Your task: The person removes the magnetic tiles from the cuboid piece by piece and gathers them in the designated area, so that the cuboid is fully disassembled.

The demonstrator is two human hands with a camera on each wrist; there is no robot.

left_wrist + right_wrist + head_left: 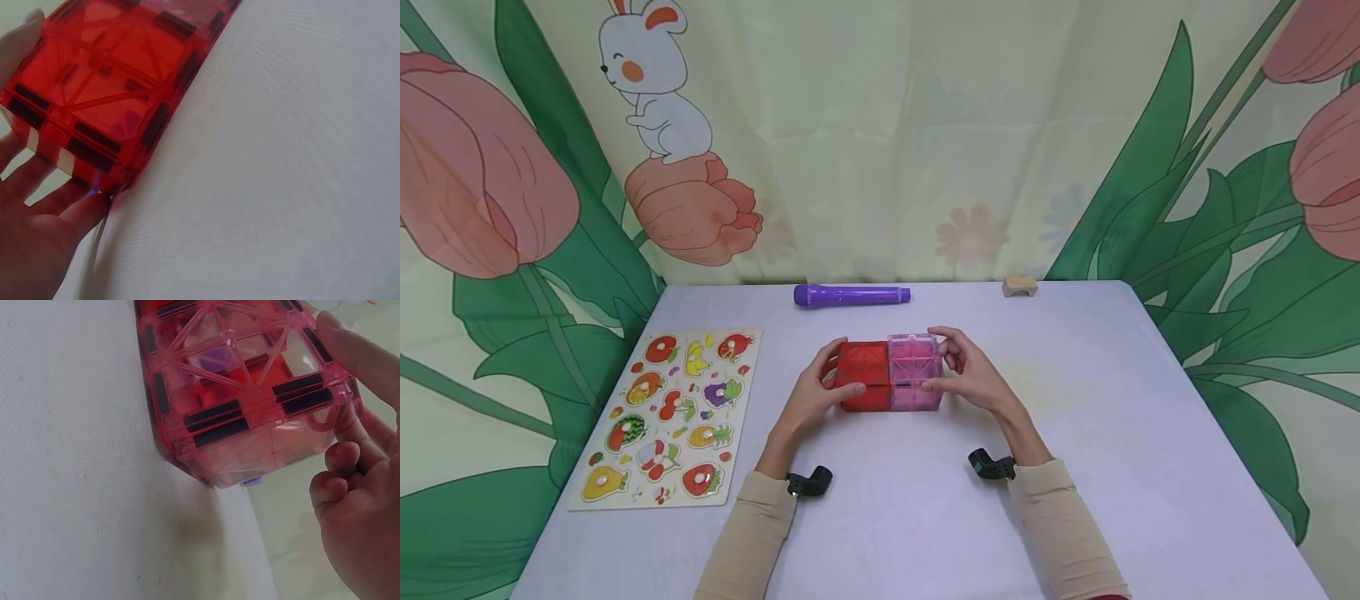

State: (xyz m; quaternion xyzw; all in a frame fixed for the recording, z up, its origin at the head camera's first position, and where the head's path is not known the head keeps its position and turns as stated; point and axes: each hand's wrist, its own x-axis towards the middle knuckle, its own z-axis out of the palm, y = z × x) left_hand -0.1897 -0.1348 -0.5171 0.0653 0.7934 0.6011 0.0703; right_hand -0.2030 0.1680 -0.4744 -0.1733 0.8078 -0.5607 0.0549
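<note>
I see the red cube (pixel 863 377) and pink cube (pixel 915 372) joined mid-table (pixel 1075 417). My left hand (pixel 814 396) cups the red end, my right hand (pixel 973 379) pinches the pink. Likely light, rigid, slick magnetic tiles; I'd hold the outer faces, squeezing gently inward.

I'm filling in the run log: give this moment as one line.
left hand: holds red cube | right hand: holds pink cube | cubes: side by side, touching, on table
</note>
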